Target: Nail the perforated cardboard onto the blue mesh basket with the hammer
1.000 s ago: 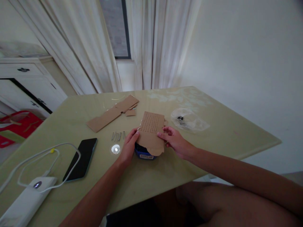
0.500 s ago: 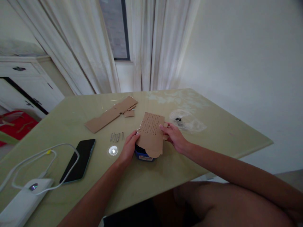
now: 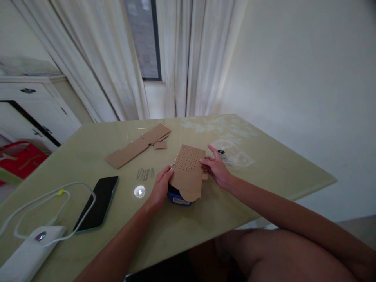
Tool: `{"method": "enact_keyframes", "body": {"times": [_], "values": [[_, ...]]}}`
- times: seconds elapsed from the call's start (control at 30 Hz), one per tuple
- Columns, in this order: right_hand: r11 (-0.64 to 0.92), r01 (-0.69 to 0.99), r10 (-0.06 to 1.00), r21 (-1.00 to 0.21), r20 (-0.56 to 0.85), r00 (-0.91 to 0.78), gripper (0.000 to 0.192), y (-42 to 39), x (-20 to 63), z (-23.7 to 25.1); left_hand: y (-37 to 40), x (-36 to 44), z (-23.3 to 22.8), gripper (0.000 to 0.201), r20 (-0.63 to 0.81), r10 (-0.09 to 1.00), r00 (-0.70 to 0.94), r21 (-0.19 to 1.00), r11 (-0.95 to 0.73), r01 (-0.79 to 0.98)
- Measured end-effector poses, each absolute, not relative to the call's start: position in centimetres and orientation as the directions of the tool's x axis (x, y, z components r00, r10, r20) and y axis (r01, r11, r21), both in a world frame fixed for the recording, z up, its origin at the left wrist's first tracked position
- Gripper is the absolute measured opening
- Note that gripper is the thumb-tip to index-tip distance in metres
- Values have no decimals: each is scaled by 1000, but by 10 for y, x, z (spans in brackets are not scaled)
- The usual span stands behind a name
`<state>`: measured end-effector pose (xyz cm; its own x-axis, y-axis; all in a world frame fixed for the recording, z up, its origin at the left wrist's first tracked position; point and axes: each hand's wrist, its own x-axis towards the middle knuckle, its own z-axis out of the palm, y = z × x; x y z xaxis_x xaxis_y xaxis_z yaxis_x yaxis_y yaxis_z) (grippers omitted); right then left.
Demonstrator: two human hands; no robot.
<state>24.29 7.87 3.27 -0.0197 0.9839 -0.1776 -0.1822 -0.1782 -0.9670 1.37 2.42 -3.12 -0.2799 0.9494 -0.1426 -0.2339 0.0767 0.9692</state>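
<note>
A brown cardboard piece with rows of small holes lies over a blue container, whose near side shows beneath it. My left hand grips the cardboard's left edge, thumb on top. At the opposite edge, my right hand pinches the cardboard between thumb and curled fingers, its index finger sticking up and away. A small cardboard flap shows just below those fingers. Several thin metal pins or screws and a round clear disc lie left of my left hand.
Torn cardboard strips lie at the back left. A clear plastic bag with small black pieces is beyond my right hand. On the left are a phone, a white power bank and a looped white cable.
My right index finger has lifted off the cardboard's edge and now points up. The whole view has tilted slightly upward. Both hands stay at the cardboard.
</note>
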Motion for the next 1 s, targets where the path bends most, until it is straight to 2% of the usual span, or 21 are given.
{"method": "enact_keyframes", "body": {"times": [0.1, 0.2, 0.27, 0.43, 0.6, 0.7, 0.8, 0.87, 1.0], "values": [[-191, -224, 982, -956, -187, -37, 113, 74, 246, 37, 24, 15, -29, 48, -132, 950, -282, 974, 72, -215], [-232, -263, 972, -936, -231, -33, 116, 69, 251, 37, 21, 20, -23, 66, -113, 960, -255, 969, 49, -244], [-251, -282, 967, -926, -251, -34, 111, 65, 256, 35, 19, 24, -20, 77, -121, 959, -257, 955, 41, -294], [-266, -319, 964, -910, -256, -74, 75, 59, 267, 33, 14, 31, -18, 86, -105, 953, -285, 931, -7, -365], [-278, -350, 956, -895, -224, -187, 58, 55, 268, 38, 13, 31, -20, 82, -87, 960, -265, 909, -32, -415], [-280, -368, 959, -887, -246, -137, 35, 56, 268, 39, 11, 31, -19, 80, -80, 964, -253, 908, -35, -418], [-262, -380, 964, -887, -260, -57, 15, 58, 271, 37, 7, 31, -20, 86, -3, 973, -229, 915, -90, -394], [-252, -366, 966, -896, -254, -45, 15, 58, 273, 35, 4, 31, -24, 93, 51, 978, -202, 916, -126, -380], [-274, -325, 962, -905, -262, -83, 31, 56, 281, 29, 0, 28, -30, 100, 79, 980, -181, 939, -134, -316]]}}
